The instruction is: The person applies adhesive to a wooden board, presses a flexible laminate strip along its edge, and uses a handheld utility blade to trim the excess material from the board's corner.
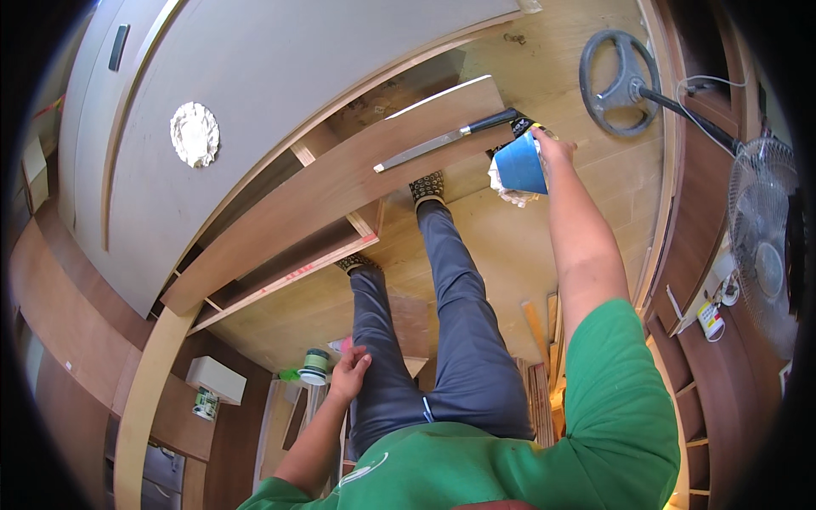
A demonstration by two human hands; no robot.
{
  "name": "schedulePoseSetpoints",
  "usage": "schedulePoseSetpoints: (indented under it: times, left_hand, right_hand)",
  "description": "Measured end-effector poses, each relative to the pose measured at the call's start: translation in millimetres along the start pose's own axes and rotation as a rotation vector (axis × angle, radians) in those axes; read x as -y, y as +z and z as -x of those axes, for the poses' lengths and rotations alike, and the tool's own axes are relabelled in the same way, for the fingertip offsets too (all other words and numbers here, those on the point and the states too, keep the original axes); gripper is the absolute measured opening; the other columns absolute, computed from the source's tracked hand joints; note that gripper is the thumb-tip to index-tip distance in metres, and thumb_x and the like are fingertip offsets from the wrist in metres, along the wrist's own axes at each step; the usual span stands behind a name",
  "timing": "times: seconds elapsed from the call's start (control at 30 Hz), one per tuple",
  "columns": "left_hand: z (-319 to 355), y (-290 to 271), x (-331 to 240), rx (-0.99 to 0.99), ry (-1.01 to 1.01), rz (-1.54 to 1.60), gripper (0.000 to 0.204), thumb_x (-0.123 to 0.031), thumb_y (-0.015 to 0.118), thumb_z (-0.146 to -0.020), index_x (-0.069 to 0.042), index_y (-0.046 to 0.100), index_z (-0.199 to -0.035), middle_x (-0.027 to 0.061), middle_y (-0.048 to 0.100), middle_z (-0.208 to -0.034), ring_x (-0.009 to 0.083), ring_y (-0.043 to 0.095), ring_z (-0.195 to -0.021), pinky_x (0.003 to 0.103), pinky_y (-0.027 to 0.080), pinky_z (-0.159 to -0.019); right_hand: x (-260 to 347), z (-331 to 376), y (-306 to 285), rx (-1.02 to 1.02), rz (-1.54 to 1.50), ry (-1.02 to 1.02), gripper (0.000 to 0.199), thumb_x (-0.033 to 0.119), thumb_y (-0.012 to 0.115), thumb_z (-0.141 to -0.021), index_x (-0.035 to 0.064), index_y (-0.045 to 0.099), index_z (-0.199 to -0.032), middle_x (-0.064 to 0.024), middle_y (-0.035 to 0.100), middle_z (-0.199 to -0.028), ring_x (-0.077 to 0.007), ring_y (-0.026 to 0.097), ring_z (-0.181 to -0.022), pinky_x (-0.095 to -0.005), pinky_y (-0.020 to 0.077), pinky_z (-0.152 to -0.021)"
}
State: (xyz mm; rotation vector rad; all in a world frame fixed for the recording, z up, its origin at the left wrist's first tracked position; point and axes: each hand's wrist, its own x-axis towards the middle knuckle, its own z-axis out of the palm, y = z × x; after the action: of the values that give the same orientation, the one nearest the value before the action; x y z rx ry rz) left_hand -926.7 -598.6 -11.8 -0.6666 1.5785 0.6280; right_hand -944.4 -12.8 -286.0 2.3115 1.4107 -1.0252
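The left hand [350, 371], apparently empty and loosely curled, hangs beside the dark-grey trousers [467, 340]. Farther out, the right hand [557, 151] grasps a blue, tapered cup crusted with white paste [521, 166], near the long brown wooden board's [340, 183] right end. Tilting it more could drop paste onto the yellowish wooden floor [586, 200]. Beyond, a straight steel blade with a black handle [425, 153] lies on the board; a bump against its overhanging handle could dislodge it.

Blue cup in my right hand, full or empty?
Cannot tell: the blue cup in the right hand shows its outer side, not its inside; white material shows along its edge.
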Motion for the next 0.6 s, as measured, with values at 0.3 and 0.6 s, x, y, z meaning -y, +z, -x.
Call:
schedulePoseSetpoints:
  times: [0.3, 0.6]
  left_hand:
    - [-8, 2, 5, -0.007, 0.02, 0.235, 0.037, -0.011, 0.06, -0.093, 0.0, 0.048, -0.126, 0.0061, 0.062, -0.1, 0.0128, 0.058, -0.091, 0.026, 0.047, -0.086]
    - [-30, -5, 25, -0.015, 0.045, 0.177, 0.039, -0.012, 0.061, -0.092, 0.001, 0.048, -0.127, 0.0057, 0.062, -0.099, 0.0119, 0.058, -0.091, 0.025, 0.047, -0.085]
  right_hand:
    - [-20, -2, -3, -0.13, 0.09, -0.043, 0.093, 0.031, 0.086, -0.059, -0.018, 0.04, -0.123, -0.0284, 0.061, -0.113, -0.0324, 0.064, -0.101, -0.0359, 0.0505, -0.087]
    - [-8, 8, -77, -0.158, 0.387, -0.318, 0.119, 0.042, 0.082, -0.059, -0.0125, 0.018, -0.143, -0.0314, 0.053, -0.127, -0.0348, 0.055, -0.119, -0.0351, 0.0412, -0.101]
